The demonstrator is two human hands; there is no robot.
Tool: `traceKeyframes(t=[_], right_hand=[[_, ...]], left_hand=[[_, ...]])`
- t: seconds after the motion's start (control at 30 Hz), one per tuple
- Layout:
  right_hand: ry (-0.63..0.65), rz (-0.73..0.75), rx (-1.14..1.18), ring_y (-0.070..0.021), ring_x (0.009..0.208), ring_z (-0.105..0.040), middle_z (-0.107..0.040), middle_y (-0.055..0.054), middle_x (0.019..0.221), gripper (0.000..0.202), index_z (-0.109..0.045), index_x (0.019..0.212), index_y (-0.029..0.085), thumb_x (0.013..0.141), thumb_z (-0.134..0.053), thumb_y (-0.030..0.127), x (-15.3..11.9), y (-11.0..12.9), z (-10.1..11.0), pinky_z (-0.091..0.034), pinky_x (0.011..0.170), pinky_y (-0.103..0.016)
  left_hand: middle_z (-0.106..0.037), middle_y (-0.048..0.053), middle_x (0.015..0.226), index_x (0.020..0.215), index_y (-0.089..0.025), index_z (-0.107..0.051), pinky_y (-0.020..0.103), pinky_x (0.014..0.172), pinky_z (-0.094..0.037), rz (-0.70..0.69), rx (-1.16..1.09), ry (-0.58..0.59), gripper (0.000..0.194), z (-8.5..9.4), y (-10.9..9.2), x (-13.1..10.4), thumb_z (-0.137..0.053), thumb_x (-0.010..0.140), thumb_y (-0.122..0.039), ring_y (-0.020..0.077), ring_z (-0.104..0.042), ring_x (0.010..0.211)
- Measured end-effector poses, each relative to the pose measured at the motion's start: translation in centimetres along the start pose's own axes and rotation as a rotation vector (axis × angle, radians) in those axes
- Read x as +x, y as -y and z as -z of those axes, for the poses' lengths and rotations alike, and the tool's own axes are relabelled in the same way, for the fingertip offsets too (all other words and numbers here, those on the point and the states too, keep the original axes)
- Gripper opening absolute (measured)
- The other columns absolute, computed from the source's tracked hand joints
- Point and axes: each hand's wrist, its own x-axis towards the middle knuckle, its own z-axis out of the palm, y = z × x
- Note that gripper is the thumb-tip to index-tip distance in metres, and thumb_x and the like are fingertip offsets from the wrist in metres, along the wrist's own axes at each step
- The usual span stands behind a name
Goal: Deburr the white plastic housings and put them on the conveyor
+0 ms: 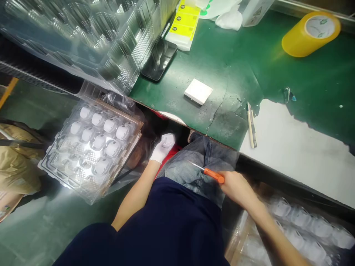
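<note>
My left hand [158, 152], in a white glove, is closed around a small white rounded plastic part [168, 139] above my lap, by the bench edge. My bare right hand [233, 184] grips a screwdriver [214, 175] with an orange handle. Its thin metal shaft points left over my jeans, apart from the white part. To the left of my left hand, a clear plastic tray [59, 155] holds several similar white parts in its pockets, while some pockets show no part.
On the green bench [230, 55] lie a white block [198, 91], a black tray [159, 61], a craft knife [252, 125] and a yellow tape roll [296, 37]. Stacked clear trays [111, 48] stand at upper left. More white parts [302, 229] sit low on the right.
</note>
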Motion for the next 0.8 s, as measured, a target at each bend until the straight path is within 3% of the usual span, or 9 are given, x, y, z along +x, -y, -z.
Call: traceKeyframes(t=[0.23, 0.43, 0.57, 0.67, 0.8], right_hand=[[0.005, 0.049, 0.025, -0.0230, 0.082, -0.076, -0.083, -0.011, 0.092, 0.034, -0.083, 0.098, 0.021, 0.092, -0.055, 0.003, 0.7, 0.9, -0.6, -0.027, 0.063, -0.030], [0.020, 0.045, 0.018, -0.0246, 0.084, -0.076, -0.083, -0.012, 0.092, 0.031, -0.084, 0.099, 0.020, 0.094, -0.056, 0.006, 0.9, 0.3, 0.0, -0.028, 0.064, -0.030], [0.016, -0.001, 0.024, -0.0243, 0.078, -0.075, -0.082, -0.014, 0.091, 0.028, -0.083, 0.097, 0.017, 0.097, -0.056, 0.009, 1.2, -0.5, 0.7, -0.030, 0.062, -0.030], [0.018, -0.003, 0.022, -0.0225, 0.070, -0.072, -0.079, -0.013, 0.082, 0.026, -0.079, 0.082, 0.016, 0.097, -0.059, 0.011, 1.2, -0.9, 1.1, -0.031, 0.061, -0.029], [0.006, -0.008, 0.019, -0.0225, 0.070, -0.071, -0.077, -0.013, 0.080, 0.025, -0.078, 0.082, 0.017, 0.095, -0.058, 0.008, 0.7, -0.8, 1.4, -0.031, 0.060, -0.029]], left_hand=[[-0.073, 0.004, 0.098, 0.097, -0.016, -0.070, 0.044, 0.096, -0.059, -0.332, 0.677, -0.069, 0.018, 0.8, -1.0, -1.8, -0.083, 0.089, -0.027, 0.0213, -0.070, 0.097], [-0.069, 0.005, 0.096, 0.078, -0.018, -0.065, 0.053, 0.115, -0.043, -0.538, 1.125, 0.017, 0.018, 1.8, -1.8, -2.7, -0.075, 0.091, -0.024, 0.0266, -0.062, 0.113], [-0.070, 0.008, 0.098, 0.087, -0.020, -0.072, 0.056, 0.122, -0.035, -0.646, 1.219, 0.091, 0.003, 2.1, -1.6, -3.0, -0.072, 0.088, -0.017, 0.0296, -0.061, 0.113], [-0.069, 0.009, 0.093, 0.087, -0.020, -0.074, 0.058, 0.124, -0.029, -0.693, 1.210, 0.117, 0.009, 2.2, -1.5, -3.1, -0.071, 0.085, -0.012, 0.0317, -0.061, 0.109], [-0.069, 0.010, 0.093, 0.088, -0.022, -0.076, 0.059, 0.128, -0.023, -0.714, 1.144, 0.137, 0.014, 1.9, -1.4, -3.3, -0.071, 0.081, -0.010, 0.0338, -0.060, 0.111]])
